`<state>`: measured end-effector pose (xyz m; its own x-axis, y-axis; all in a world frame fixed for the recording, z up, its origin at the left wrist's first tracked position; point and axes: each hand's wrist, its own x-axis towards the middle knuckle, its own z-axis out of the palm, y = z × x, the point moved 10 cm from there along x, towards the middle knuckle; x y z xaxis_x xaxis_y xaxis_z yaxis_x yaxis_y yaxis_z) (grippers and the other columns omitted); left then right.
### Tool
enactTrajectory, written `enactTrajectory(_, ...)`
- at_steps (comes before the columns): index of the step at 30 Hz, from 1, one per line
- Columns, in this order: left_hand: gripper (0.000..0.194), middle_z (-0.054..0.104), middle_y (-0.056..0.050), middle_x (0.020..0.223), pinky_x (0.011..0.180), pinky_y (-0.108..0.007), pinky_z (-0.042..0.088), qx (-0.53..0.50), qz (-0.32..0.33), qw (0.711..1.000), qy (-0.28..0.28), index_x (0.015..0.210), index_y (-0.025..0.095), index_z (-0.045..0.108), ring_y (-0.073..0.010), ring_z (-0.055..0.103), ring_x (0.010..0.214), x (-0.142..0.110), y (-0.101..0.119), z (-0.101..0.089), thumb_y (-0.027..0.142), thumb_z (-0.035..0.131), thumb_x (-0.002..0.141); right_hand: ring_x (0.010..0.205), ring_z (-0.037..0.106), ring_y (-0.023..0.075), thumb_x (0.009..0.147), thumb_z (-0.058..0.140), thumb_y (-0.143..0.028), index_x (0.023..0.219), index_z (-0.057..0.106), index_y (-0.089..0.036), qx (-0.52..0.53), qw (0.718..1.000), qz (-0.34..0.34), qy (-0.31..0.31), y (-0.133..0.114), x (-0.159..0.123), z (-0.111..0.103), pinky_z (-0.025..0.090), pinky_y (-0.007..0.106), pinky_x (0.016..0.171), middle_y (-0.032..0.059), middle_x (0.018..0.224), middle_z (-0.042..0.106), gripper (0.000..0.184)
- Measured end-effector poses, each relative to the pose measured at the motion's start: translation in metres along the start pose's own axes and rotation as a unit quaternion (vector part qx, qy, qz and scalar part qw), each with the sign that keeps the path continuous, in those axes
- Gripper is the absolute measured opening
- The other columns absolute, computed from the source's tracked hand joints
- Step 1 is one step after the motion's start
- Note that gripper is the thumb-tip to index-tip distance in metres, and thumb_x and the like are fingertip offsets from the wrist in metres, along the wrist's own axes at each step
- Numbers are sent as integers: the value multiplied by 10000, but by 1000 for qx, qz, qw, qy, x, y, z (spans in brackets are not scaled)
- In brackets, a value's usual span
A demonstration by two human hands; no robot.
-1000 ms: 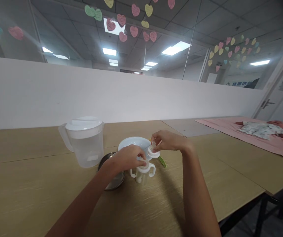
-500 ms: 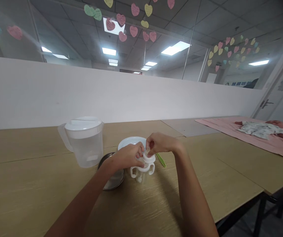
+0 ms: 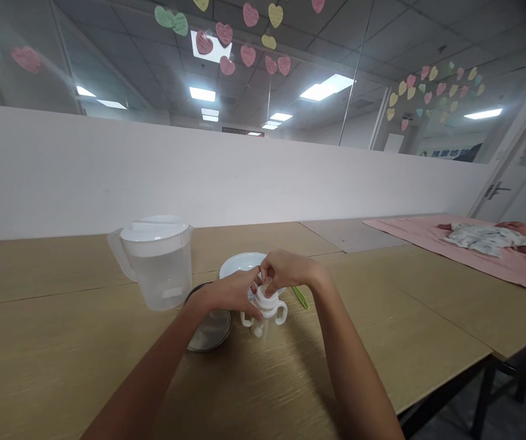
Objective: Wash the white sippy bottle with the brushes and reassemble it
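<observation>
A clear baby bottle (image 3: 266,330) with two white side handles stands upright on the table in front of me. My left hand (image 3: 239,291) curls round its neck from the left, thumb in front, the other fingers partly hidden behind. A white collar (image 3: 268,300) with a clear nipple sits on the bottle's mouth. From above, my right hand (image 3: 285,270) pinches the nipple at its tip. Whether the collar is screwed tight I cannot tell. A round metal dish (image 3: 210,336) lies just left of the bottle, partly under my left wrist.
A lidded clear plastic pitcher (image 3: 164,269) stands at the left. Behind my hands are a white plate (image 3: 240,261) and a green-handled utensil (image 3: 300,297). A baby doll (image 3: 476,238) lies on a pink cloth (image 3: 410,232) at the far right.
The collar with the nipple has moved left and now sits on the bottle's mouth; before, it was held over the right of the rim. Both hands have shifted with it.
</observation>
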<state>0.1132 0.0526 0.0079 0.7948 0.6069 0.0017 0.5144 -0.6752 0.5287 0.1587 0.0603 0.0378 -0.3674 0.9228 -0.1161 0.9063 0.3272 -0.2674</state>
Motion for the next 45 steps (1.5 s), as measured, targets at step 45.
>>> enactTrajectory(45, 650, 591, -30, 994, 729, -268, 410, -66, 12, 997, -49, 1037, 176, 542, -221, 544, 909, 14, -14, 24, 367, 770, 460, 587, 595, 114, 626, 673, -294, 979, 541, -184, 30, 1000, 4, -8, -3, -3, 4, 408, 179, 438, 42, 884, 638, 393)
